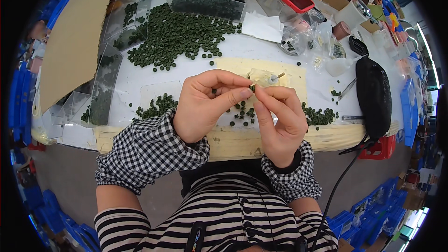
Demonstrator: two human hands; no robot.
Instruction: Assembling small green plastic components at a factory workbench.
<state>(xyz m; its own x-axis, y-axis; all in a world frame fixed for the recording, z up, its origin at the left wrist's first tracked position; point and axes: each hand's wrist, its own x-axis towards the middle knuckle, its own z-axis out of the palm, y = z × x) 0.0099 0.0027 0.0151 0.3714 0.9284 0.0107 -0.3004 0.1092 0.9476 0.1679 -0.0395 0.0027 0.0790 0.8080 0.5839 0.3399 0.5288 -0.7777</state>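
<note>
Partly, fingers (pixel 243 94) hide the green piece (pixel 252 87).

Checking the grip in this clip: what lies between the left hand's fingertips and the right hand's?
The head view shows a small dark green piece between the left hand and the right hand; its details are too small to tell.

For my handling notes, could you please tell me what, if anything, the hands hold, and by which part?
A small green piece, held where the left hand and right hand meet; the part gripped is too small to tell.
</note>
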